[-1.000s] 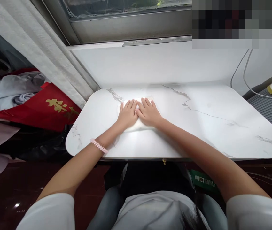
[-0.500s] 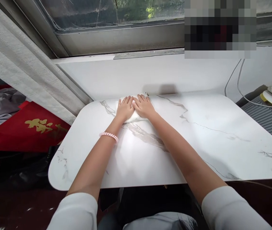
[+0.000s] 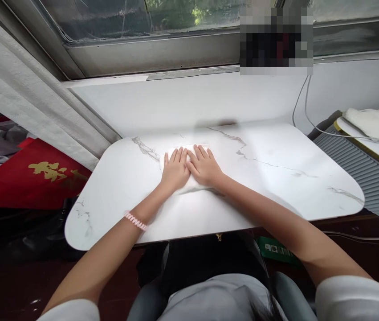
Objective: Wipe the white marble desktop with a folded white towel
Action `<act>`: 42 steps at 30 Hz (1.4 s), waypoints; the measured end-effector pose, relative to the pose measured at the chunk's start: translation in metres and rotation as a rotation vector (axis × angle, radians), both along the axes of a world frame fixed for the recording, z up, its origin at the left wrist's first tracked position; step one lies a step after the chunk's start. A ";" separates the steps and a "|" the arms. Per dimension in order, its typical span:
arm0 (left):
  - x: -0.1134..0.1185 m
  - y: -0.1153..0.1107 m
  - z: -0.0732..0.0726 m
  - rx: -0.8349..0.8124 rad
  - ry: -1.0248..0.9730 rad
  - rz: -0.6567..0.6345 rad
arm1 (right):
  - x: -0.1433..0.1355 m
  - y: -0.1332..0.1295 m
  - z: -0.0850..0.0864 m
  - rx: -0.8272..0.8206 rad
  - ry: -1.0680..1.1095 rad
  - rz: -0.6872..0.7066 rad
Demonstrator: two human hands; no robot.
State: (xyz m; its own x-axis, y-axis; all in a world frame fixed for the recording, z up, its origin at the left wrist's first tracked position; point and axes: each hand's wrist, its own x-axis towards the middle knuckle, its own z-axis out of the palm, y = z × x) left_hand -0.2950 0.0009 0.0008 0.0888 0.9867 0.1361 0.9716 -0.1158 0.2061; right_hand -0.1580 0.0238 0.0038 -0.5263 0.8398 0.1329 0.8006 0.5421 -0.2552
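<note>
A folded white cloth [image 3: 192, 185] lies on the white marble-patterned table [image 3: 116, 187], a little behind its middle. Flat on the cloth's left half rests my left hand [image 3: 177, 170], fingers stretched out and pointing away from me. My right hand [image 3: 205, 167] lies flat on the right half, its fingers also extended. The thumbs meet or nearly meet at the centre. Both palms press the cloth from above, covering much of it. Around my left wrist is a pink coiled band [image 3: 136, 220].
A white wall and a window [image 3: 136, 22] stand behind the table. On the left hang a pale curtain [image 3: 35, 84] and a red cloth with gold lettering [image 3: 52, 174]. At right are loose cables [image 3: 306, 104], a grey ribbed surface [image 3: 366, 178] and a fluffy white cloth [image 3: 376, 124].
Both hands have drawn the cloth back from the table's far edge toward me, and my elbows are bent wider. The view has shifted somewhat, showing more of the right side.
</note>
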 end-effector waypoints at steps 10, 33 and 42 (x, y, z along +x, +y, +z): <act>0.061 -0.092 0.003 -0.036 0.015 -0.101 | 0.064 -0.100 0.002 -0.010 -0.067 -0.070; 0.092 0.129 0.005 0.011 -0.033 -0.015 | 0.078 0.135 0.001 -0.039 0.119 -0.129; 0.113 0.141 0.006 0.015 -0.024 -0.011 | 0.099 0.151 -0.005 -0.002 0.074 -0.157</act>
